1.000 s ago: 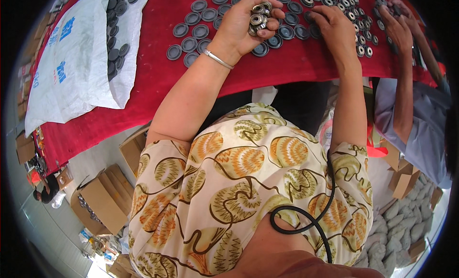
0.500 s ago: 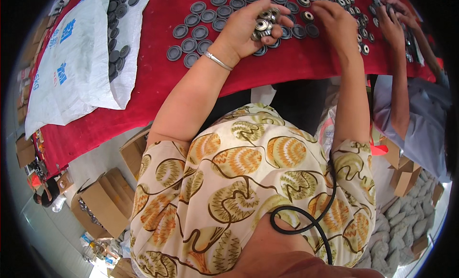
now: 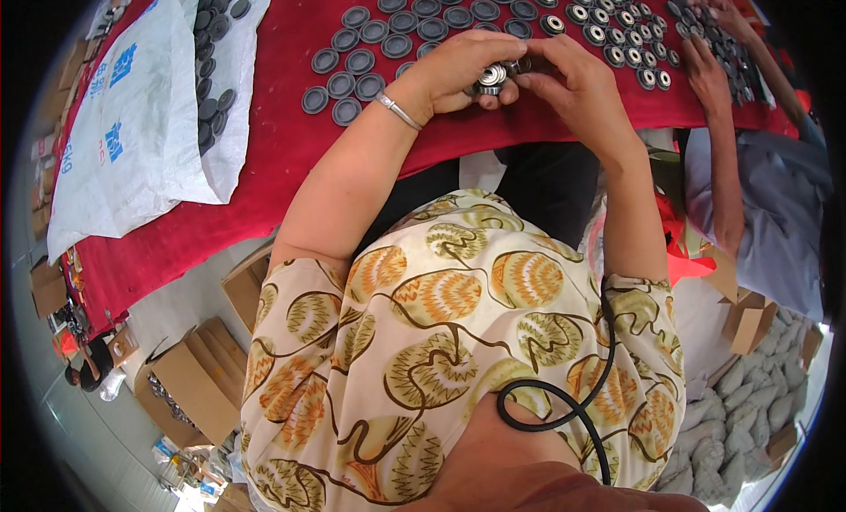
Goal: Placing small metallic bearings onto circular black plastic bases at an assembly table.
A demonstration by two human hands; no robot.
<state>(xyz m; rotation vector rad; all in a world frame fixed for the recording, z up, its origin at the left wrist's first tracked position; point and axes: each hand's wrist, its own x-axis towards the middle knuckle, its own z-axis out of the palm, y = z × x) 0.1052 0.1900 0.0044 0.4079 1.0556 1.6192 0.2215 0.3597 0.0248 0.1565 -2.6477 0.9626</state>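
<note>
Seen from above, a person in a patterned blouse holds a small stack of silver ring bearings at the near edge of a red-covered bench — the left hand is curled closed around the stack, while the right hand pinches its end with the fingertips. Rows of dark round caps lie flat just beyond the hands, and a white sack holding more lies to the left. The stack looks loosely gripped over the bench edge — a slackened pinch could probably spill bearings onto the lap or floor.
</note>
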